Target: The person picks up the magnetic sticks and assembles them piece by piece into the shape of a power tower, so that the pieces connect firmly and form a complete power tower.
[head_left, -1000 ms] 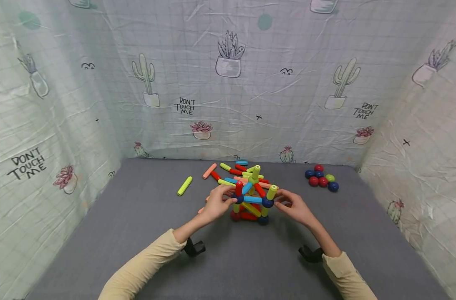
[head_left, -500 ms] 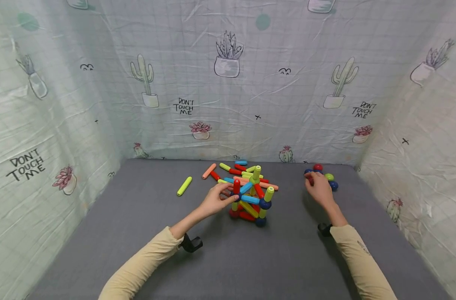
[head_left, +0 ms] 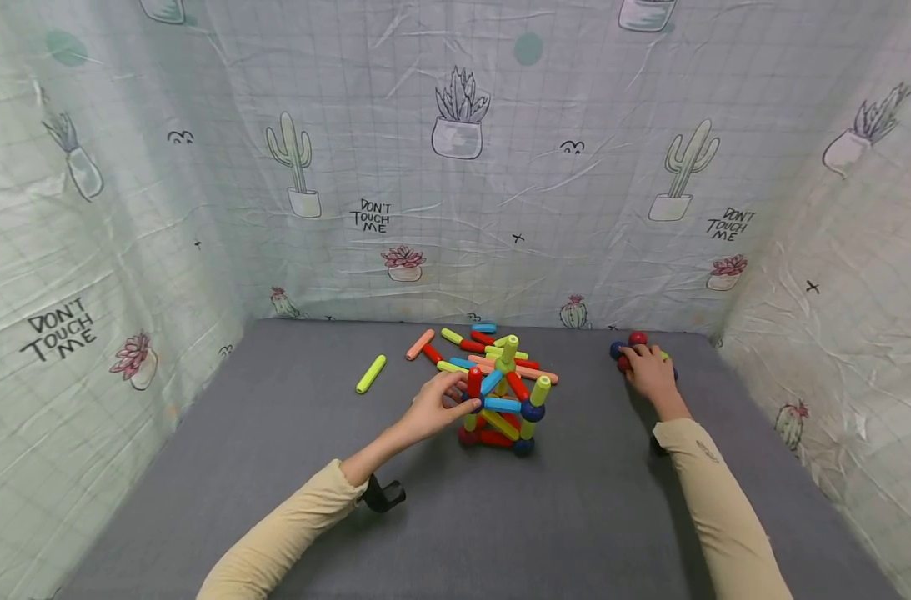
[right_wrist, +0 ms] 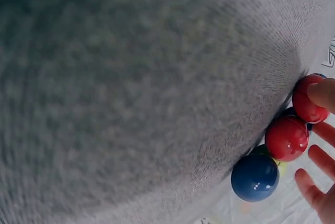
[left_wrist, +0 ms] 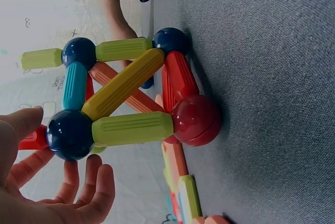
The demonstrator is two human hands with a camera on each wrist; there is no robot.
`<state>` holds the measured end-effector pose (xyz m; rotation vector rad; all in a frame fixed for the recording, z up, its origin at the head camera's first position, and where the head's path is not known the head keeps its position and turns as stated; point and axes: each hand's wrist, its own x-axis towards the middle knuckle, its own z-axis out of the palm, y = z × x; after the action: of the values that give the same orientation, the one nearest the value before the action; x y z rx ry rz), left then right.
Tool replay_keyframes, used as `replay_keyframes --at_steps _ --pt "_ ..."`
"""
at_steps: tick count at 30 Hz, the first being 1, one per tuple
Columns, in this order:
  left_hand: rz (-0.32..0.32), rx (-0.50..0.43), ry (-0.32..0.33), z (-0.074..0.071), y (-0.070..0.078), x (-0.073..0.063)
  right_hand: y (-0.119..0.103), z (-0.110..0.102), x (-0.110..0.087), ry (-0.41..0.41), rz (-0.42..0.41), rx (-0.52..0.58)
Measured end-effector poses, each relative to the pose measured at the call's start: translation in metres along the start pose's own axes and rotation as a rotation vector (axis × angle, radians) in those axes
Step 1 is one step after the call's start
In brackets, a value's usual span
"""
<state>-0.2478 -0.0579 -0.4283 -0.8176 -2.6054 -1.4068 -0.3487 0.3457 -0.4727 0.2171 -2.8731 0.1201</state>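
Observation:
A frame of magnetic rods and balls (head_left: 503, 406) stands on the table, with upright rods on top. My left hand (head_left: 428, 408) pinches the navy ball (left_wrist: 70, 135) at its upper left corner, right where a short red rod (left_wrist: 32, 138) joins it. A yellow rod (left_wrist: 124, 84) slants across this side of the frame, down from that ball. My right hand (head_left: 652, 379) is over the loose balls at the right, thumb and index finger around a red ball (right_wrist: 306, 103). Another red ball (right_wrist: 287, 138) and a navy ball (right_wrist: 255, 178) lie under its other fingers.
Behind the frame lies a pile of loose rods (head_left: 493, 350) in red, green, salmon and blue. One lime rod (head_left: 371, 374) lies apart to the left. A printed cloth (head_left: 455, 208) hangs along the back and sides of the grey table (head_left: 335, 533).
My right hand has left the frame's right corner and moved to the ball cluster, then shifted slightly right over it. The left hand stays on its corner ball.

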Motion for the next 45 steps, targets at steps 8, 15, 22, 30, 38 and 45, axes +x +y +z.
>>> replay_keyframes --at_steps 8,15,22,30,38,45 --pt "0.003 0.040 0.009 0.003 0.004 0.000 0.002 0.003 0.004 0.039 -0.048 -0.055" --pt "0.103 0.016 0.140 0.007 0.010 0.002 -0.023 -0.012 0.001 0.113 -0.074 0.126" --pt "0.153 -0.026 0.189 0.010 0.014 0.005 -0.103 -0.077 -0.018 0.166 -0.264 0.549" --pt "0.147 -0.042 0.204 0.010 0.021 0.005 -0.188 -0.145 -0.035 0.146 -0.691 0.518" --pt "0.151 -0.048 0.189 0.011 0.012 0.007 -0.221 -0.142 -0.030 0.069 -0.763 0.337" --pt "0.145 -0.055 0.207 0.010 0.012 0.007 -0.168 -0.130 -0.007 0.120 -0.518 0.498"
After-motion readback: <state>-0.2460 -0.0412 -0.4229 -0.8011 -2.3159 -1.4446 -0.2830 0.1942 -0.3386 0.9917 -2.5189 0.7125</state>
